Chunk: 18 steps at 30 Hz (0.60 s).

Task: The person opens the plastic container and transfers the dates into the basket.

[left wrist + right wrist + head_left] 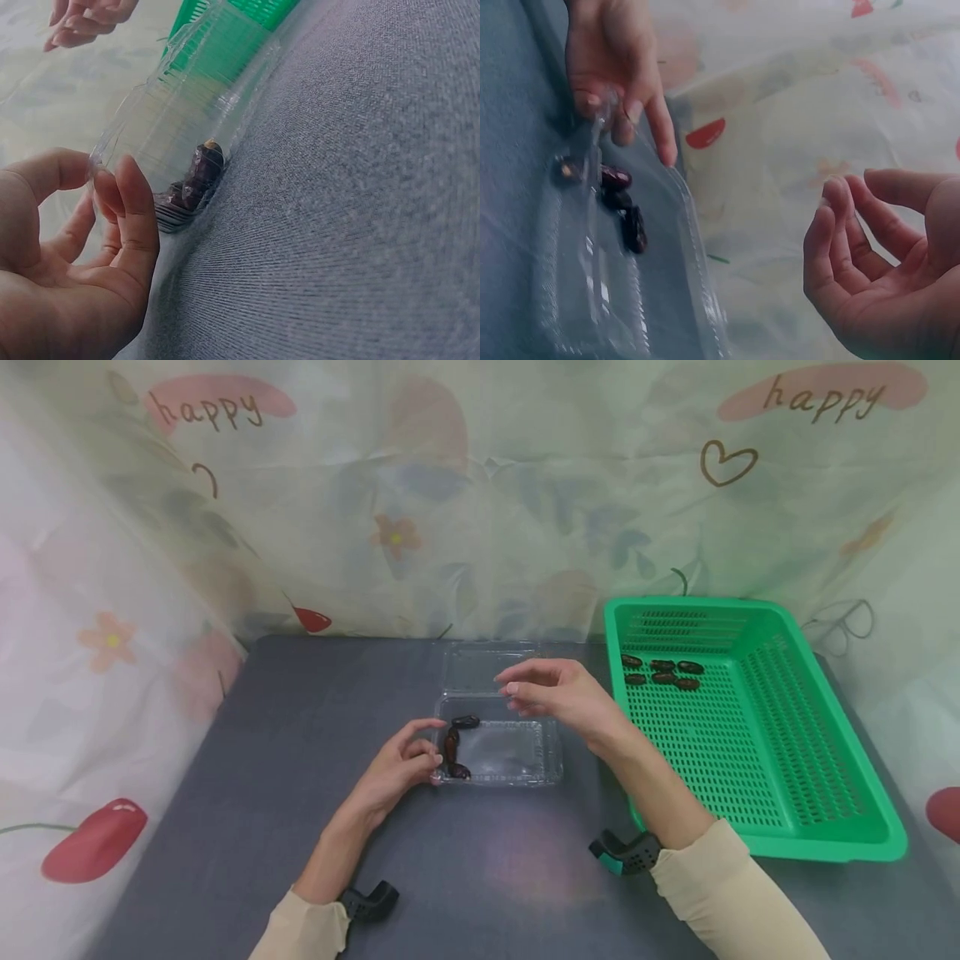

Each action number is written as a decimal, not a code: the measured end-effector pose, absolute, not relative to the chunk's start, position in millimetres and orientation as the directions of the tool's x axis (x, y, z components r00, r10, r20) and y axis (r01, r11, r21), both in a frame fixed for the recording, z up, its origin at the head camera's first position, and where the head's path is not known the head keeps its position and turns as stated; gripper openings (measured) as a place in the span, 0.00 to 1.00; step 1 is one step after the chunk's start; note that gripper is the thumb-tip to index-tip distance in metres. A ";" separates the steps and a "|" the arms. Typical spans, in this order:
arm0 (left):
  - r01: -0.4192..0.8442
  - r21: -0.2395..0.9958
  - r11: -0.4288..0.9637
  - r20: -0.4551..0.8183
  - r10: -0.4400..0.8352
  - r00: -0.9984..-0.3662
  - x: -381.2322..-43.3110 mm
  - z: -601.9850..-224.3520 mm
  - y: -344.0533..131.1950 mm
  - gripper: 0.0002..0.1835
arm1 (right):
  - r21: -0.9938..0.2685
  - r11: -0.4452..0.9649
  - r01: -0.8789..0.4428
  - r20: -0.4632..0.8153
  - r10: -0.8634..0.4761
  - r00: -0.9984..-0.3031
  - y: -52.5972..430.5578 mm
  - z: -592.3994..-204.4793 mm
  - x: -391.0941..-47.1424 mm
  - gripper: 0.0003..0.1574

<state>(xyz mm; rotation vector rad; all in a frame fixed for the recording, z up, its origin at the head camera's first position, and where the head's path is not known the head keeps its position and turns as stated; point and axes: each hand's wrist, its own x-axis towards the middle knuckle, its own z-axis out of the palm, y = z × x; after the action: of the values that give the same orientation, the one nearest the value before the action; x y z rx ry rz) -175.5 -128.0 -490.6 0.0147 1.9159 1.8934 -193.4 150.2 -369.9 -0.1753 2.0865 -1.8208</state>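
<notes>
On the grey tabletop sits a clear plastic box (pixel 513 752), its transparent lid (pixel 480 668) hinged back behind it. Several dark brown dates (pixel 452 745) lie along the left side of the box. My left hand (pixel 397 764) pinches the box's left rim between thumb and fingers; the left wrist view shows the thin plastic edge (pixel 96 159) at its fingertips. Over the back right part of the box hovers my right hand (pixel 566 697). In the right wrist view its thumb and loosely bent fingers (pixel 821 247) stand apart with nothing between them.
To the right stands a green plastic basket (pixel 817 727) with slotted walls. Several more dates (pixel 663 677) lie in two rows at its back left. A patterned curtain (pixel 487 502) hangs behind the table (pixel 315 693) and along both sides.
</notes>
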 end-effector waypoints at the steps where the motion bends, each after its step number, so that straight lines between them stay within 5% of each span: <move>1: -0.295 0.953 0.063 -0.300 0.311 -0.902 -175.6 -490.7 -128.3 0.28 | -0.975 0.168 0.147 -0.195 -0.325 -0.925 147.1 -371.3 -192.7 0.15; 18: -0.304 0.951 0.057 -0.306 0.316 -0.898 -176.4 -490.8 -129.5 0.27 | -0.964 0.193 0.184 -0.239 -0.317 -0.918 115.7 -425.3 -178.9 0.17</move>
<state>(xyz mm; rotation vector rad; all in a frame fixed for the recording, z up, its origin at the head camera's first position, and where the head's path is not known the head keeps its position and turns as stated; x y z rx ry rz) -176.4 -129.5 -490.8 0.0119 1.9048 1.8933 -178.9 115.7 -425.3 -0.1251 2.0897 -1.7732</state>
